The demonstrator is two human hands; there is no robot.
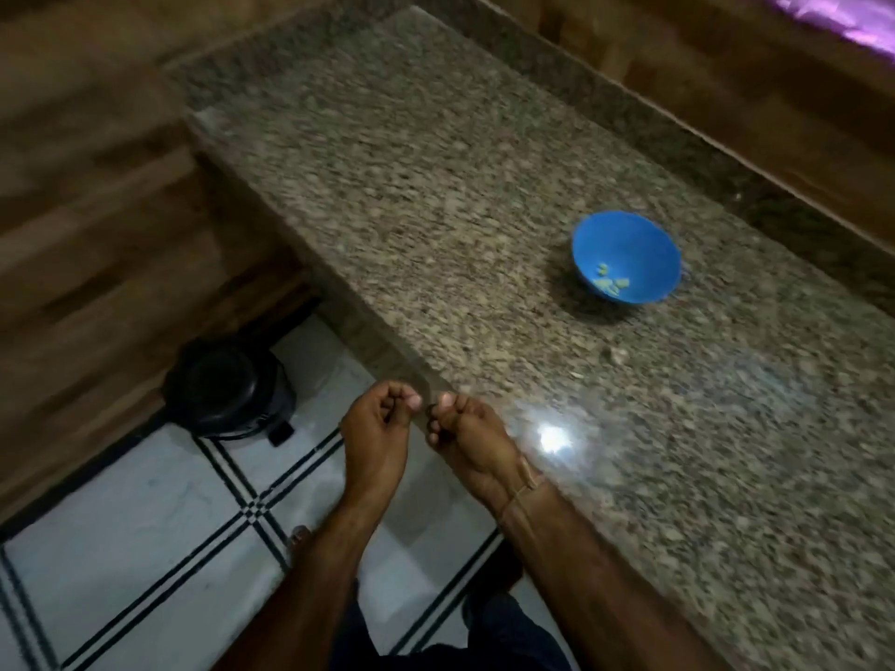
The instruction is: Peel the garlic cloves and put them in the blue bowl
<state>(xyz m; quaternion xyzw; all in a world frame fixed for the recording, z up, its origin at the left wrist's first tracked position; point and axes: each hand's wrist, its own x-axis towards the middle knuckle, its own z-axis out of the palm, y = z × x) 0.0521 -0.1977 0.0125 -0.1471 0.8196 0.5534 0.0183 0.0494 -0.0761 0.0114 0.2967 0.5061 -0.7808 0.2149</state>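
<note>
Blur smears the view. The left hand (375, 428) and right hand (465, 431) meet fingertip to fingertip at the counter (436, 210) edge, fingers curled; whether they pinch anything, I cannot tell. At two o'clock from them, the blue bowl (624, 239) holds a few pale peeled cloves (609, 281).

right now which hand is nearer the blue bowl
Right. The right hand sits at the counter edge, down-left of the blue bowl; the left hand is beside it, farther left, over the floor.

no legible text, label, brand or number in frame. blue bowl (624, 234), granite counter (436, 210), black bin (227, 389): unmarked; motion blur.
</note>
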